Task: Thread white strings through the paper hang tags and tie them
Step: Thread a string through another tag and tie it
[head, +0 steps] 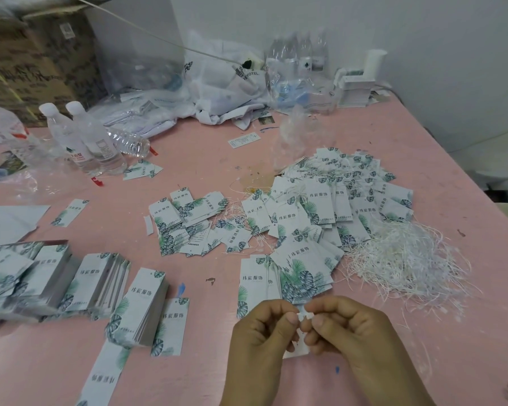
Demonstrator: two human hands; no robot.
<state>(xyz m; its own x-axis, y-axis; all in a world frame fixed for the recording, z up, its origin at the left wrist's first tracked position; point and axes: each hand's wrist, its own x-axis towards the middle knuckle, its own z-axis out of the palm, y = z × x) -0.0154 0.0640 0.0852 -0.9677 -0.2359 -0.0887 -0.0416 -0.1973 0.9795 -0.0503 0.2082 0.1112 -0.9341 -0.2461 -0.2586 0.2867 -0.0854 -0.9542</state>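
Both hands are down at the near edge of the pink bench (206, 159), fingertips meeting. The left hand (260, 332) and right hand (349, 332) each have a tight pinch grip, thumb against forefinger, on a small white bit (304, 315) between them. It looks like the end of a string, but it's too small to be sure. A tag (298, 347) sits right under the fingers, mostly hidden by them, so I can't tell if either hand actually has hold of it.

Taking the hands as the landmark: just beyond them is a fanned bunch of leaf-print tags (285, 276). Further out and a bit right is the big heap of tags (335, 200) with strings showing among them. To the right of the hands lies a loose tangle of white strings (405, 259). Off to the left are neat stacks of tags (71, 282), with one stack (141, 309) closest to the hands and a few singles lying flat beside it. Beyond and left of the hands there's another small scatter of tags (182, 224).

Far left beyond the hands stand two water bottles (88, 139), a third lying behind them. At the back wall: plastic bags (217, 83) and a cardboard box (35, 54).
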